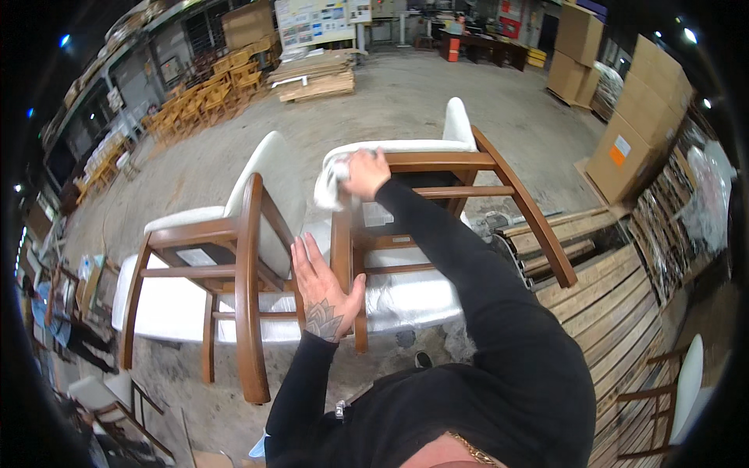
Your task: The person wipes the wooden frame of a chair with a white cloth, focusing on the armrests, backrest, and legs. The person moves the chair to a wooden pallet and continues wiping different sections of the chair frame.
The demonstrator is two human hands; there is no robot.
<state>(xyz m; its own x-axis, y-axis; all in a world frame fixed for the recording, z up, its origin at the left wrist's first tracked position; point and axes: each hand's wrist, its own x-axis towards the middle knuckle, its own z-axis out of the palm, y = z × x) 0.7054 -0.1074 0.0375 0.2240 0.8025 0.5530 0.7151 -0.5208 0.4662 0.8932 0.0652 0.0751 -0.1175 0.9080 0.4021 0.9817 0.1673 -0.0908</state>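
Head view, the only one: your right hand point(365, 173) is clenched around a bunched white cloth point(334, 179), a bit blurred, at the near-left corner of the right-hand chair point(438, 161). Your left hand point(324, 285) is released: fingers extended, thumb out, no object in it, just beside that chair's near-left leg; can't tell whether it touches. The right-hand chair is in front of you, brown wood frame with white upholstery, with a pale label under its seat. A matching left-hand chair point(248, 288) is just beside it, to your left. White-covered surface point(413, 300) under and between both chairs' legs. Wooden slats point(624, 304) to your right, tall cardboard boxes point(644, 109) beyond. Farther off on the floor: stacked boards point(312, 76), rows of wooden chairs point(207, 97). Another person point(70, 324) at far left; another white-seated chair point(683, 390) at lower right.
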